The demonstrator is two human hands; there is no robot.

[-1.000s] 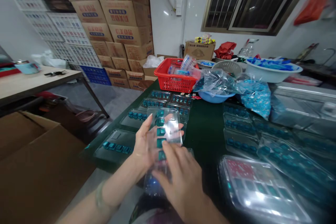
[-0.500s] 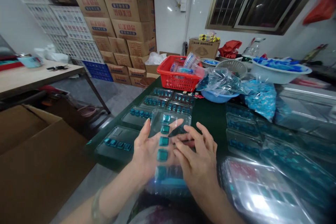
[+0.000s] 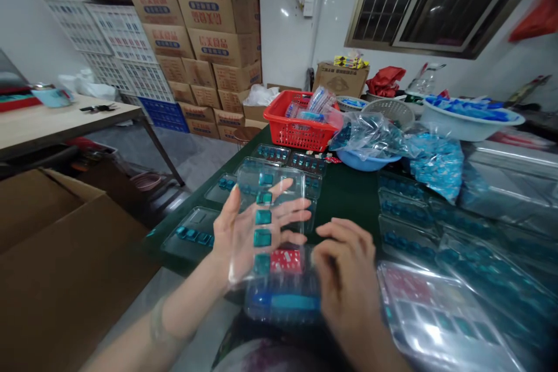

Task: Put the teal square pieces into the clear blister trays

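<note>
My left hand (image 3: 244, 229) holds up a clear plastic tray (image 3: 268, 209) with a column of teal squares in it; the fingers are spread behind the tray, supporting it. My right hand (image 3: 344, 270) hovers just right of the tray with curled fingers, blurred by motion, and I cannot make out whether it holds anything. Below both hands lies another clear tray (image 3: 283, 288) with a red label and a blue strip, at the near edge of the dark green table (image 3: 346, 192).
More clear trays of teal pieces (image 3: 194, 232) cover the table. A red basket (image 3: 299, 122), a blue bowl with plastic bags (image 3: 366, 148) and a white basin (image 3: 471, 119) stand at the back. An open cardboard box (image 3: 65, 256) sits at left, stacked cartons (image 3: 204, 40) behind.
My left hand raised the tray higher and tilted it up. My right hand drew back from the tray and dropped lower right, uncovering the tray with the red label.
</note>
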